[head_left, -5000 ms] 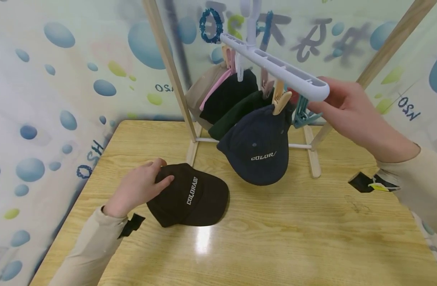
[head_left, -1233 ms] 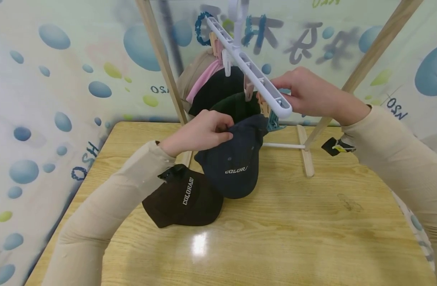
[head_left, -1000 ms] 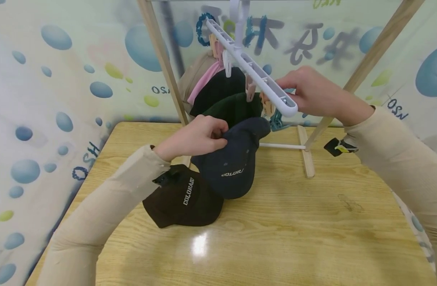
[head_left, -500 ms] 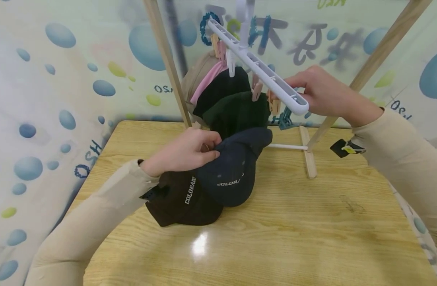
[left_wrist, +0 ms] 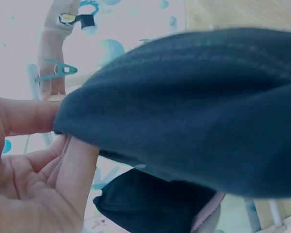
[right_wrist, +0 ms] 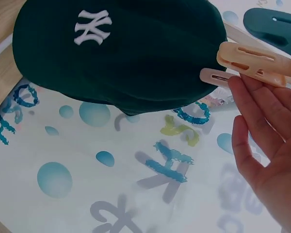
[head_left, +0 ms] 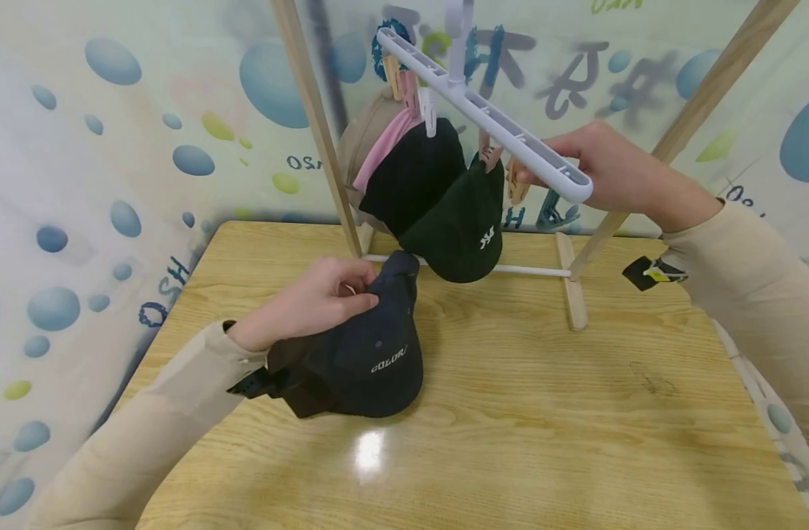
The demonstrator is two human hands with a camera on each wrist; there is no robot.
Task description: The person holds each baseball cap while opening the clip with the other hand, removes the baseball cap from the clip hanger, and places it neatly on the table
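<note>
A spotted wall (head_left: 146,195) backs the wood-grain table (head_left: 543,427); on it stands a wooden frame (head_left: 321,132), with a white hanger (head_left: 490,118) between its posts. A green cap (head_left: 457,228) and black cap (head_left: 420,177) hang clipped there. The navy cap (head_left: 367,368), low over the table, hides most of a brown cap (head_left: 294,352). The left hand (head_left: 305,303) pinches its edge; the right hand (head_left: 623,177), partly hidden behind the hanger, seems to pinch an orange clip (head_left: 517,185).

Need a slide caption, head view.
Left hand pinches a navy cap; right hand on an orange clip under the white hanger, where a dark green cap hangs.
</note>
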